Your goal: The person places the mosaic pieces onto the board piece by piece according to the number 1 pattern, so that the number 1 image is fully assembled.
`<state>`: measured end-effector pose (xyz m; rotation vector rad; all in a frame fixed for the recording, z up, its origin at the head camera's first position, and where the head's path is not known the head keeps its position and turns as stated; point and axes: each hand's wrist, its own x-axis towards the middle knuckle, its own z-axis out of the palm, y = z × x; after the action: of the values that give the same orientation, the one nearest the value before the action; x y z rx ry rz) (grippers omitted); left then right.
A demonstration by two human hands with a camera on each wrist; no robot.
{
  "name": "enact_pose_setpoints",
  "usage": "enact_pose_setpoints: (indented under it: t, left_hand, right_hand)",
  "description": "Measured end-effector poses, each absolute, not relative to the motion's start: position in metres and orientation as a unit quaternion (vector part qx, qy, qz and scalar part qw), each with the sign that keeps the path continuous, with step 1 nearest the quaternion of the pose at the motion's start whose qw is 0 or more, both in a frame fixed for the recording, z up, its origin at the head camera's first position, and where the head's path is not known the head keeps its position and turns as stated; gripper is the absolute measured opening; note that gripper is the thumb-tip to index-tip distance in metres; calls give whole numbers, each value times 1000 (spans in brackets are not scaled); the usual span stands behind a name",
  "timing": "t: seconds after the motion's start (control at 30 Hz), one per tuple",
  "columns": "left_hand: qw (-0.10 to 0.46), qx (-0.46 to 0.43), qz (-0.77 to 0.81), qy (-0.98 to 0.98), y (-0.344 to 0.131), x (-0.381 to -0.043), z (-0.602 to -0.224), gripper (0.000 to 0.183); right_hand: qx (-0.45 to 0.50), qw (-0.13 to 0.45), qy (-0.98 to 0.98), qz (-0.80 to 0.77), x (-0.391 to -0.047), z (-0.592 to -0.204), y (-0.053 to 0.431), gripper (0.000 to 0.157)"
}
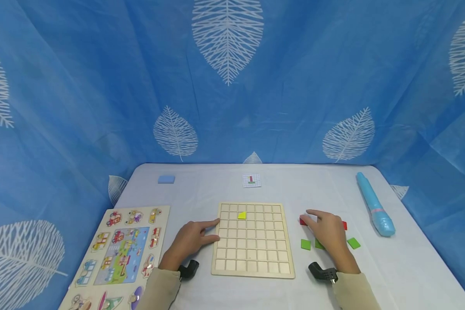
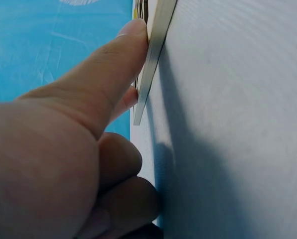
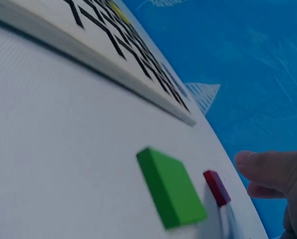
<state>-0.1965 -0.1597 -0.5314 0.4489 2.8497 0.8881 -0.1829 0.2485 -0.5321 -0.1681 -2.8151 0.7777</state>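
A square wooden grid board (image 1: 255, 243) lies on the table, with one yellow tile (image 1: 241, 216) near its upper left. My left hand (image 1: 191, 239) touches the board's left edge with thumb and index fingertips; in the left wrist view the thumb (image 2: 113, 62) meets the edge while other fingers are folded below. Right of the board, my right hand (image 1: 329, 231) hovers with thumb and index apart, fingertips close over a red tile (image 1: 302, 222). Another red tile (image 1: 345, 225) shows past the hand. Green tiles (image 1: 305, 244) lie nearer me, one partly hidden by the hand.
A small printed pattern card (image 1: 252, 180) lies behind the board and a blue block (image 1: 166, 179) at the back left. A wooden vehicle puzzle (image 1: 165, 215) fills the left side. At the right lies a light-blue, club-shaped object (image 1: 373, 204). Blue leaf-print curtains surround the table.
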Motion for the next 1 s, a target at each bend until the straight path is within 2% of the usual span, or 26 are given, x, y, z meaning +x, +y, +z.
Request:
enact_pose_setpoints:
  t: [0.2,0.57,0.83,1.0]
  left_hand:
    - [66,153,296,941,-159,-198,-529,56]
    - [70,149,298,940,-161,-197,-533,57]
    - [61,148,302,940,-161,-196,-531,56]
    - [66,146,305,939,-160,-196,-530,56]
  right_hand:
    - [-72,101,-952,279,-173,-535,258,43]
    - [-89,77,-961,250,-170,-548,245,57]
    - [-83,112,-961,238,-171,-549,241,52]
    - [-87,112,-961,238,-171,-550,241,51]
